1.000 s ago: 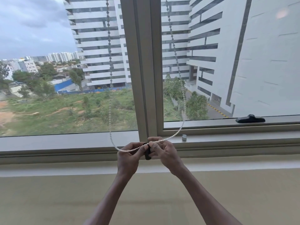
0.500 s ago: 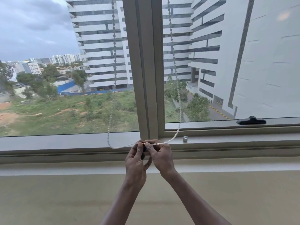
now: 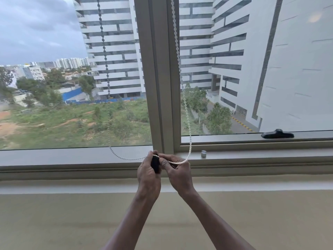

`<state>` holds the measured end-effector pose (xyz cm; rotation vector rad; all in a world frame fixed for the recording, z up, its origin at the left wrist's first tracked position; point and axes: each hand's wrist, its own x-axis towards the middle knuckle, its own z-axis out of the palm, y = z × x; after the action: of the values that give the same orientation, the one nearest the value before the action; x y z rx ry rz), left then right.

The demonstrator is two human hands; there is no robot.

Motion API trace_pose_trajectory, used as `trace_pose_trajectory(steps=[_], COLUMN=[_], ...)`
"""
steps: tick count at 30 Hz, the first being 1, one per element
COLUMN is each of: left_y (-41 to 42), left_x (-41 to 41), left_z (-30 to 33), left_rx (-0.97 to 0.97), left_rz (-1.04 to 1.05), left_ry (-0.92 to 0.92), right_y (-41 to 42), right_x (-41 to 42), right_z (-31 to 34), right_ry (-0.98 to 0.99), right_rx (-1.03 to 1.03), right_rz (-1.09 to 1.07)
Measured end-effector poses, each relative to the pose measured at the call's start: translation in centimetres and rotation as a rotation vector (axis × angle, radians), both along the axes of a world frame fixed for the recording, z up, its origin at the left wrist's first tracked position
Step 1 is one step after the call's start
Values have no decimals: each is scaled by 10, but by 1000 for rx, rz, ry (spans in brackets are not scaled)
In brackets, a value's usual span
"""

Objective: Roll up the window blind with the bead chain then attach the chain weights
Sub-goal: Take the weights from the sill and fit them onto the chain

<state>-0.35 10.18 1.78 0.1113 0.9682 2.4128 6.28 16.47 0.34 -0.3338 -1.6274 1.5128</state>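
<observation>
No brand or writing readable anywhere here, not on the frame or on the little parts. Around the spot: a grey window frame (image 3: 158,69) with a vertical post down the middle, a black window handle (image 3: 277,134) lying on the right sash rail, and a small silver cylinder (image 3: 203,153) standing on the ledge just right of the hands. Below is a beige sill (image 3: 54,213). Outside it's white tower blocks and scrubby green ground.

The white bead chain (image 3: 186,112) hangs in a long loop, one strand down the left pane, one down the right, and the bottom of the loop sags right into the hands in front of the post. The left hand (image 3: 148,175) has its grip curled round a small black weight (image 3: 155,164), held upright. The right hand (image 3: 175,171) pinches the chain right at the top of that weight, fingertips touching the left thumb. Whether the chain is seated in the weight, can't tell; the fingers cover it.
</observation>
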Motion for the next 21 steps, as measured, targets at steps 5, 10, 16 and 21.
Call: trace_pose_trajectory(steps=[5, 10, 16, 21], left_y=[3, 6, 9, 18], left_x=[-2, -8, -13, -13], left_z=[4, -1, -8, -8], left_rx=[-34, -140, -172, -176], left_rz=[8, 38, 33, 24], left_ry=[-3, 48, 25, 1], right_y=[11, 45, 105, 152], right_x=[2, 10, 19, 16], right_z=[1, -1, -10, -22], right_ry=[-55, -190, -341, -522], right_rx=[40, 153, 198, 297], right_rz=[77, -63, -410, -548])
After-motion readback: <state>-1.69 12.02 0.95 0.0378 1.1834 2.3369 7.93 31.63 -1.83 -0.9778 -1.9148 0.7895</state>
